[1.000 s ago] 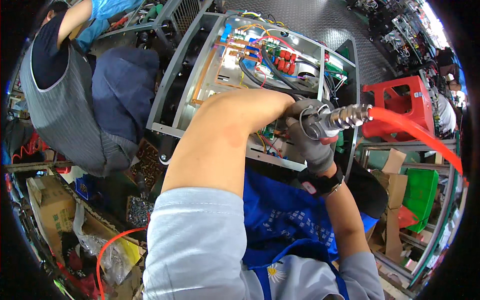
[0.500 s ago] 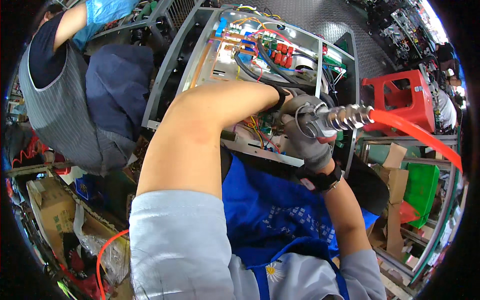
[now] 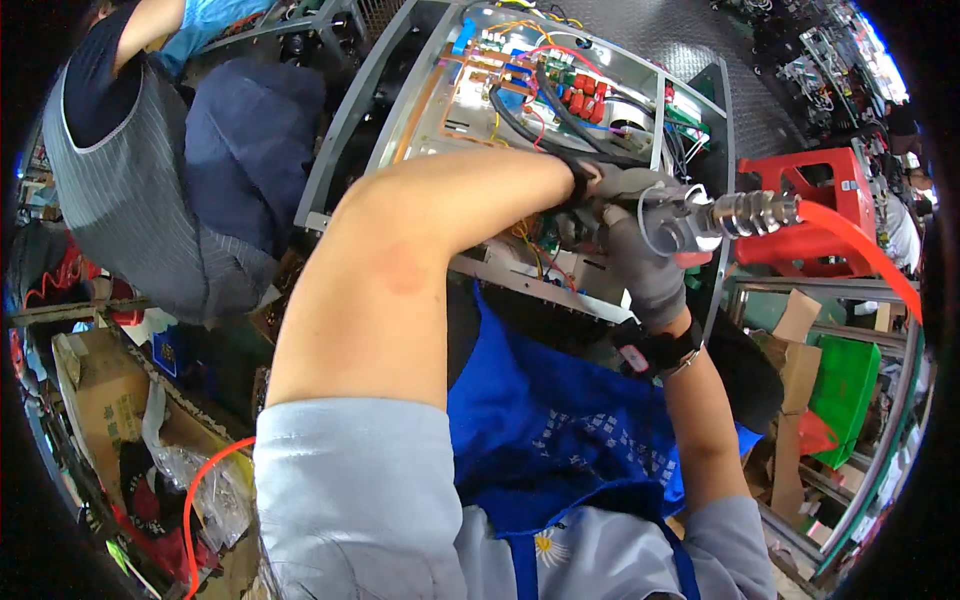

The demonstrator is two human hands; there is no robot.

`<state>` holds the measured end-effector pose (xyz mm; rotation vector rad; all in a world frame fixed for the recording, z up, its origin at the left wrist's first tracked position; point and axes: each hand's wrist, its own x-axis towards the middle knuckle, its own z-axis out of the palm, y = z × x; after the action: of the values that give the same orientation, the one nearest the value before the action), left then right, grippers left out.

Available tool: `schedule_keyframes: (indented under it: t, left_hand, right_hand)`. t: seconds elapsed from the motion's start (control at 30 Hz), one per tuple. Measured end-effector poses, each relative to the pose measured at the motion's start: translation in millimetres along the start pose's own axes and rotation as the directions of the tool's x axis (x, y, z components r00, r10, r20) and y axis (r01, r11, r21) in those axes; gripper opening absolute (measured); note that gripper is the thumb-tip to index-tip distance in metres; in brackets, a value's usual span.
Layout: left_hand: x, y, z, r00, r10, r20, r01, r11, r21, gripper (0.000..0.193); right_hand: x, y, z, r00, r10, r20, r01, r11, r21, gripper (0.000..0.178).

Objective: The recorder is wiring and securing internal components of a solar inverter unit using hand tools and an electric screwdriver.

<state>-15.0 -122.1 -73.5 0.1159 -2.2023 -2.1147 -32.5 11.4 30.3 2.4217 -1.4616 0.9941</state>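
My right hand point(image 3: 645, 272), in a grey glove, is closed round an air-powered driver point(image 3: 685, 225) over the right side of an open metal equipment chassis point(image 3: 430, 115). A red air hose point(image 3: 860, 238) runs right from the tool's metal coupling point(image 3: 757, 214). My left arm reaches across the chassis, and my gloved left hand point(image 3: 622, 184) lies just beyond the driver, its fingers hidden behind the tool. The driver's working end is hidden too. Inside the chassis sit red components point(image 3: 583, 97), copper bars point(image 3: 480, 75), thick black cables point(image 3: 535, 138) and thin coloured wires.
A person point(image 3: 150, 190) in a dark striped apron works at the left. A red plastic stool point(image 3: 810, 200) stands right of the chassis. Cardboard boxes point(image 3: 98, 385) lie lower left; a green bin point(image 3: 845, 395) is in a metal rack at the right. Patterned metal flooring point(image 3: 640, 35) shows at the back.
The driver and both hands have shifted right in the picture, and the tool's coupling is slightly higher. The chassis and surroundings have also shifted a little in view.
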Motion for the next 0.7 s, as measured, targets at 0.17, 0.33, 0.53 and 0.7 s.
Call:
schedule_keyframes:
  t: [0.17, 0.33, 0.53, 0.7]
  left_hand:
    - [-14, -4, 1, 0.996, 0.037, -0.084, -0.043, 0.997, -0.066, 0.046]
    - [-31, -11, -1, 0.975, 0.086, -0.207, -0.13, 0.97, -0.208, 0.047]
    - [-9, -11, 15, 0.746, 0.262, -0.612, -0.645, 0.513, -0.567, 0.048]
    - [15, 14, 49, 0.161, 0.054, -0.985, -0.971, -0.168, -0.168, 0.044]
  right_hand:
    - [-6, -8, 2, 0.854, 0.499, 0.148, -0.494, 0.687, 0.534, 0.018]
    - [-15, 11, 13, 0.943, 0.33, -0.044, -0.308, 0.915, 0.261, 0.011]
    - [12, -11, 7, 0.893, 0.444, 0.067, -0.382, 0.672, 0.634, 0.013]
    - [27, -28, 17, 0.911, 0.41, 0.043, -0.336, 0.678, 0.653, 0.015]
